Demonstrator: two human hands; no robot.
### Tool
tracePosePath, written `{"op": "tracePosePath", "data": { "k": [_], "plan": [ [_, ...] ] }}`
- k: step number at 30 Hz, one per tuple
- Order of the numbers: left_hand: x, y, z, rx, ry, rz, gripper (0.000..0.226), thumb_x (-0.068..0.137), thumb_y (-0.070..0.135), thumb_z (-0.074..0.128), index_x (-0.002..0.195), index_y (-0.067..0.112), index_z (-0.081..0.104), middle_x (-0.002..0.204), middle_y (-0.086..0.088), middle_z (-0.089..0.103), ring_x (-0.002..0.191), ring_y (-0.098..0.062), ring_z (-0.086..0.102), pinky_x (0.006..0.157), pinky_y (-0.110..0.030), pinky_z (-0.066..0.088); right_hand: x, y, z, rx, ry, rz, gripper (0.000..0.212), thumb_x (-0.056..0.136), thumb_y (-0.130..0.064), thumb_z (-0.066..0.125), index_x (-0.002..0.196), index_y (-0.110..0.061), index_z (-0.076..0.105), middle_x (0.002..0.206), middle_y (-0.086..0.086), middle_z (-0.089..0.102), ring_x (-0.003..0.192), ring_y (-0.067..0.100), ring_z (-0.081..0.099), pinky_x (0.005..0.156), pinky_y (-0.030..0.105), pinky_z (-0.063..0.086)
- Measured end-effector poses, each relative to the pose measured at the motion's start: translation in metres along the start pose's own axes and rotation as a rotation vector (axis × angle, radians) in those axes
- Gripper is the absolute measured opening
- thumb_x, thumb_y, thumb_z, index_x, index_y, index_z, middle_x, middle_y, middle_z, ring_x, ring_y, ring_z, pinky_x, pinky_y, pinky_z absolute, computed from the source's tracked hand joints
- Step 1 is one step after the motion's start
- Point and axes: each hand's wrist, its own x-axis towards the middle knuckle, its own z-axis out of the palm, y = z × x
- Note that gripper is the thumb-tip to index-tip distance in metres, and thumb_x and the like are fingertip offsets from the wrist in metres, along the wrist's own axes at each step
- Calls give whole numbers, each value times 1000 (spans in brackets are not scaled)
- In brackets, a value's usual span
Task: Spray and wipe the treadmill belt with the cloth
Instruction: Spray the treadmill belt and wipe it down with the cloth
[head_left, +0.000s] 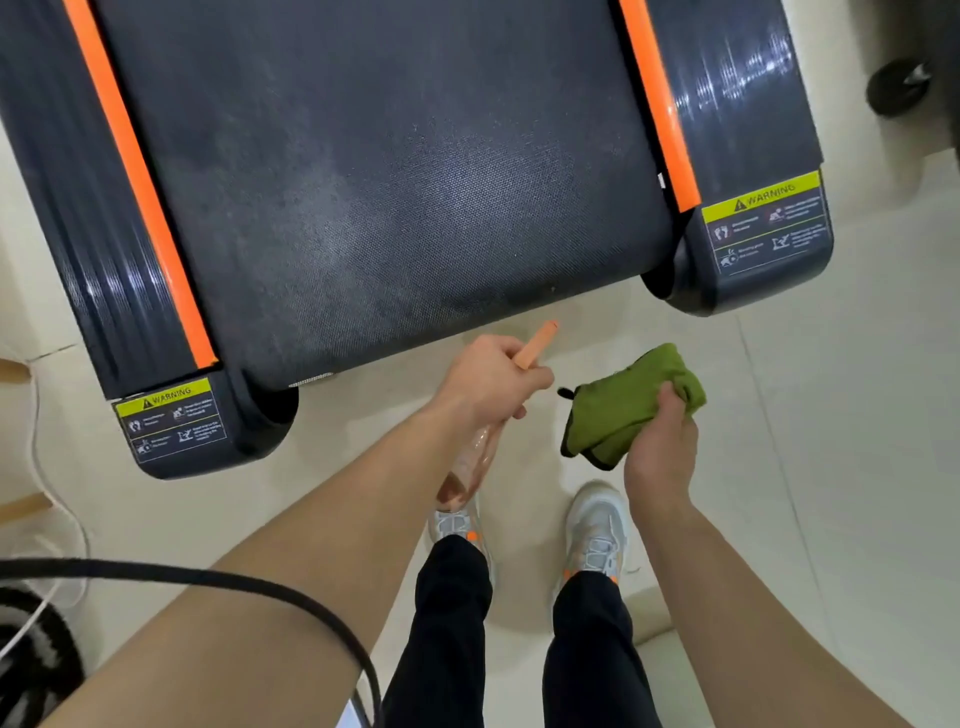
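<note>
A: At the treadmill belt's (395, 171) near end, what's held?
B: Left hand (485, 379) grips the spray bottle (467, 467), nozzle aimed beltward; right hand (660, 447) clutches the folded green cloth (623, 410), likely ready for wiping.

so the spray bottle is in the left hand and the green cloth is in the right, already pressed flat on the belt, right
Not quite. The head view shows the right hand holding the green cloth bunched above the floor, off the belt. The spray bottle is in the left hand, as you said.
</note>
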Motion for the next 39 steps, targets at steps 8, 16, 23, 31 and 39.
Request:
{"op": "tracePosePath", "data": {
  "k": [8,16,23,31,39],
  "plan": [
    [-1,-3,4,-50,88,-49,14,85,25,72,76,18,64,73,0,64,52,-16,69,62,-30,55,-5,-12,2,-88,-60,-201,40,104,-39,40,89,-11,65,75,-6,70,74,12,67,71,34,51],
    [-6,-35,-50,-274,258,5,8,91,17,72,88,10,72,86,-3,65,59,-20,64,56,-29,56,52,-45,88,-342,-103,-760,67,99,-50,32,152,-11,40,133,19,61,128,37,53,109,60,36],
    [8,-51,-105,-403,369,29,20,76,24,73,88,8,74,78,0,72,66,-19,70,64,-41,61,27,21,196,-1181,-183,-1293,74,91,-60,42,159,-34,27,170,4,14,156,31,11,123,50,4],
    [10,-65,-125,-452,352,-35,2,90,6,74,90,4,74,90,-1,68,64,-15,61,58,-28,55,111,-41,123,-1261,-25,-1392,76,87,-50,47,159,-35,28,168,1,21,155,30,18,122,50,16],
    [1,-77,-148,-626,408,-55,5,93,3,69,91,5,74,102,-7,70,78,-25,63,51,-20,52,44,-21,196,-1428,-281,-1520,71,94,-56,39,160,-35,25,170,7,13,155,38,12,121,56,10]
  ]
}}
